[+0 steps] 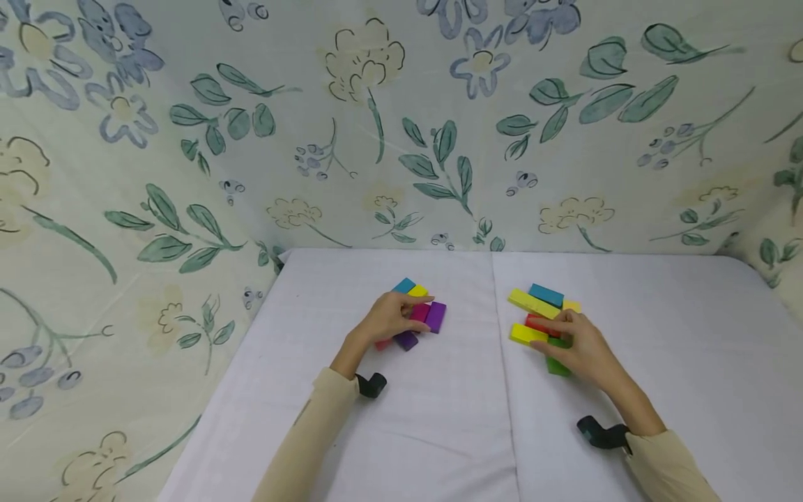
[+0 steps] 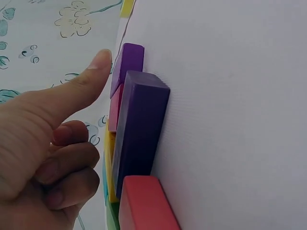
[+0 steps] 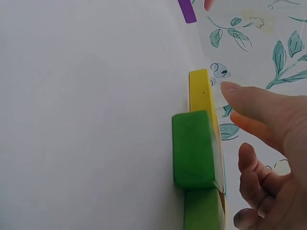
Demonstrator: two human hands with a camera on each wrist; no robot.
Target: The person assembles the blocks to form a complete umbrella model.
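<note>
On the left of the table, my left hand (image 1: 389, 317) hovers over a cluster of wooden blocks, its thumb and index finger apart. A purple block (image 1: 437, 317) and a pink block (image 1: 419, 313) lie nearest those fingertips. Around them are a dark purple block (image 2: 141, 129), a red block (image 2: 146, 203), a blue block (image 1: 403, 286) and a yellow one. My right hand (image 1: 583, 348) is above the right cluster, thumb and index spread over a red block (image 1: 535, 322) and a short yellow block (image 1: 525, 334). Green blocks (image 3: 194, 151) sit under its palm side; some blocks are partly hidden.
A long yellow block (image 1: 533, 304) and a blue block (image 1: 546, 294) lie at the far side of the right cluster. White cloth (image 1: 452, 418) covers the table, with a crease between the clusters. Floral fabric (image 1: 389, 139) hangs behind the table's far edge.
</note>
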